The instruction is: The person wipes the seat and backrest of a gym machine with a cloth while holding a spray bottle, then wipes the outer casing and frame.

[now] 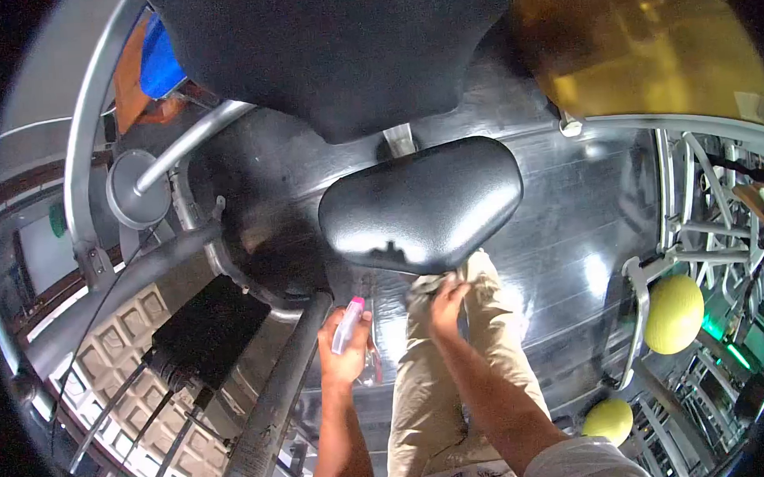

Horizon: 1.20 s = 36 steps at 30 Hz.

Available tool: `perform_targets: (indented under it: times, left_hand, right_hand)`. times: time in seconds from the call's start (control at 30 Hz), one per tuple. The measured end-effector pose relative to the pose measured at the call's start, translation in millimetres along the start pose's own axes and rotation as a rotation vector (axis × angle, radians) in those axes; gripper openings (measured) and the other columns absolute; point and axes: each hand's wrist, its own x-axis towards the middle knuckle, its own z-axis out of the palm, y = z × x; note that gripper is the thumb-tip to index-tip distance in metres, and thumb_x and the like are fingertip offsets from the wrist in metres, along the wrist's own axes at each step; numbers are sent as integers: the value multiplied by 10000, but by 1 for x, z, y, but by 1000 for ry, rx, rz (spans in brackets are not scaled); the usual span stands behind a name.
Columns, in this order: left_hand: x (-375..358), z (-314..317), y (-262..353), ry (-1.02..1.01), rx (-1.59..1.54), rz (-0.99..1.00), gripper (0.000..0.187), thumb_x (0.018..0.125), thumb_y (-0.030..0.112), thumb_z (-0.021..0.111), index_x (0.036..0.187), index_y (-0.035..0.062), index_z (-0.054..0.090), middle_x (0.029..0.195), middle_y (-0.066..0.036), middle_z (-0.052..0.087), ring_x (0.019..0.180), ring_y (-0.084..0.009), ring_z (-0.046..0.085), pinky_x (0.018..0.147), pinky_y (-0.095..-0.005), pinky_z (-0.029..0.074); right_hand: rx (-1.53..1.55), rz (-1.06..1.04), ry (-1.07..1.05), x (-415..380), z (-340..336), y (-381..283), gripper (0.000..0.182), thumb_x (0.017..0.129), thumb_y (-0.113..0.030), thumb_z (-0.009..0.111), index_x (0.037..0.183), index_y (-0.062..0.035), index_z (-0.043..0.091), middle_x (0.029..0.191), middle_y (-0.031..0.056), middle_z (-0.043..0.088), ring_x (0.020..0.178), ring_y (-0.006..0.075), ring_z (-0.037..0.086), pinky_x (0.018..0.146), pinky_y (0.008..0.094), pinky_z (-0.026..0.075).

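My left hand point(345, 354) is closed around a small translucent bottle point(346, 328) with a bright pink top, held upright left of my legs. My right hand point(448, 302) grips a crumpled greyish cloth point(421, 293) just below the front edge of a padded black seat point(423, 197). The seat's glossy surface reflects the light, with a dark reflection near its lower edge. Above it in the view hangs a wide black backrest pad point(338, 51).
A grey metal post point(274, 400) slants up at the left, beside a black weight block point(207, 338). Curved silver tubing point(80, 168) arches at the upper left. Yellow balls point(673, 314) and machine frames stand at the right. The floor point(562, 220) is dark and shiny.
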Motion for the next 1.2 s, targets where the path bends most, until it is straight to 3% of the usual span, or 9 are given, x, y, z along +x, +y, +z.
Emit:
perform_targets:
  times: [0.1,0.2,0.27,0.33,0.63,0.87,0.97,1.1,1.2]
  left_hand:
    - [-1,3,16,-2,27,-17,158,908,141,706,872,3,639,658,-40,607,507,-119,578,471,-290,469]
    - [-2,-7,15,-6,34,4,170,918,156,701,857,11,636,633,-34,605,516,-107,578,482,-284,465]
    - [-1,-12,12,-12,26,16,166,921,156,697,865,12,639,635,-33,608,525,-105,582,484,-281,467]
    - [-1,-17,9,-6,30,4,157,925,153,693,871,14,644,638,-34,611,535,-103,587,486,-277,470]
    - [1,-3,3,-54,89,-28,170,919,141,710,897,-14,643,708,-42,624,517,-126,598,464,-292,476]
    - [8,47,21,-159,159,22,157,908,180,745,861,59,656,674,22,589,558,-48,516,508,-252,430]
    - [8,63,35,-213,206,114,143,894,160,738,851,55,651,711,35,606,651,-31,513,585,-240,432]
    - [11,59,21,-200,202,183,113,896,131,733,858,51,663,727,17,633,653,-38,539,583,-241,440]
    - [4,45,9,-170,130,199,93,909,116,719,876,47,665,722,-1,643,602,-59,557,552,-250,450]
  right_hand:
    - [93,172,-38,-2,-9,-4,549,1050,-482,452,1356,-28,415,1264,174,543,1145,265,515,1019,382,397]
    - [222,34,192,96,-25,-28,596,1055,-447,463,1278,105,438,1211,253,575,1103,314,545,989,408,420]
    - [51,-205,219,170,-42,-63,528,1052,-459,465,1176,54,463,1068,174,567,965,252,538,910,367,455]
    - [132,-23,213,211,-52,-116,567,1016,-486,526,1267,20,482,1147,177,594,1013,232,567,885,371,471]
    - [-213,-179,305,127,-12,-50,708,1011,-565,473,1372,12,277,1176,335,568,1069,425,582,934,483,448]
    - [-260,8,-738,4,-58,7,386,1026,-309,560,1267,-9,522,1179,180,589,1097,292,557,988,392,436]
    - [-189,20,-674,32,-105,-35,273,1034,-253,552,1190,-31,581,1108,135,606,1069,235,557,963,364,450]
    - [-244,-469,-185,139,-127,-115,229,1038,-255,557,1066,-28,576,961,97,603,910,192,552,841,333,465]
    - [-161,-447,-106,208,-105,-169,345,1025,-311,581,1187,-7,584,1024,115,636,917,185,576,868,343,484]
